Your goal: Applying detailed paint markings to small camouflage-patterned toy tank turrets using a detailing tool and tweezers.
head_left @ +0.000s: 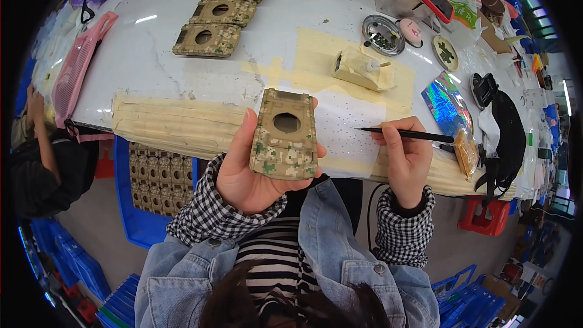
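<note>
Edge-cropped hair (238,294); part-hidden left fingers (245,132) round camouflage case (284,153); right fingers (396,147) pinched around tool (430,136).

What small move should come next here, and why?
Perhaps touch the tip of the black tool to the speckled white paper: the right hand aims that tip at the specks, while the left hand holds the camouflage case nearby.
</note>
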Tool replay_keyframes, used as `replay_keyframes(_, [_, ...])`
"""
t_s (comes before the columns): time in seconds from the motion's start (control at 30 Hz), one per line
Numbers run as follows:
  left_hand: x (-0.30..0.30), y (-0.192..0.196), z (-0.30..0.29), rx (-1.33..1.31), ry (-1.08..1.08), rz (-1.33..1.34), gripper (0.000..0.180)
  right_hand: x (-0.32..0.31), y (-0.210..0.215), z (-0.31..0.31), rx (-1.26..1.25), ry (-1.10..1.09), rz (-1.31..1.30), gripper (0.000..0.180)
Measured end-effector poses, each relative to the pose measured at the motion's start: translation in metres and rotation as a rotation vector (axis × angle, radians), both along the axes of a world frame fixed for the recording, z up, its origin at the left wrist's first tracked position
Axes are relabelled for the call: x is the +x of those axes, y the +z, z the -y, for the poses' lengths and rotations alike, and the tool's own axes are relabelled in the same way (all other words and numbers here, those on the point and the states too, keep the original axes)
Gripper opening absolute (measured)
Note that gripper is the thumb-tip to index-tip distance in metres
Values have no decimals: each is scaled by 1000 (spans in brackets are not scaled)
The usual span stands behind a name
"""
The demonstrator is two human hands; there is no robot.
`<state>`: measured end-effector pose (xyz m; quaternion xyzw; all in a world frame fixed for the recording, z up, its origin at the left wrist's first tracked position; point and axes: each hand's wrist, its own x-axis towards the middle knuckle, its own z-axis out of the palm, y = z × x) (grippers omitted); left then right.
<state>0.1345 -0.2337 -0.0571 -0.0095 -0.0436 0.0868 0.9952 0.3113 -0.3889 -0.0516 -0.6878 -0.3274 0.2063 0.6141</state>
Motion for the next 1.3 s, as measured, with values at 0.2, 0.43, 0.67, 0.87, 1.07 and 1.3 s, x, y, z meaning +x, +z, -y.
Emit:
replay_keyframes(0.2, [1, -1, 0, -13, -1, 11, 68, 0, -1, 1, 2, 2, 0, 11])
replay_keyframes(0.43, [0, -2, 0, -24, -7, 22, 67, 0, -1, 1, 0, -1, 1, 10])
replay_keyframes(0.67, [1, -1, 0, -41, -16, 7, 65, 1, 4, 2, 30, -3, -8, 12])
replay_keyframes(0.87, [3, 9, 4, 9, 3, -108, 72, -7, 39, -5, 187, 58, 49, 13])
replay_keyframes(1.07, [4, 12, 7, -16, -88, -109, 72, -22, 74, -17, 275, 281, -52, 11])
replay_keyframes(1.3, [0, 9, 7, -8, -101, -111, 72, -35, 73, -29, 328, 402, -114, 8])
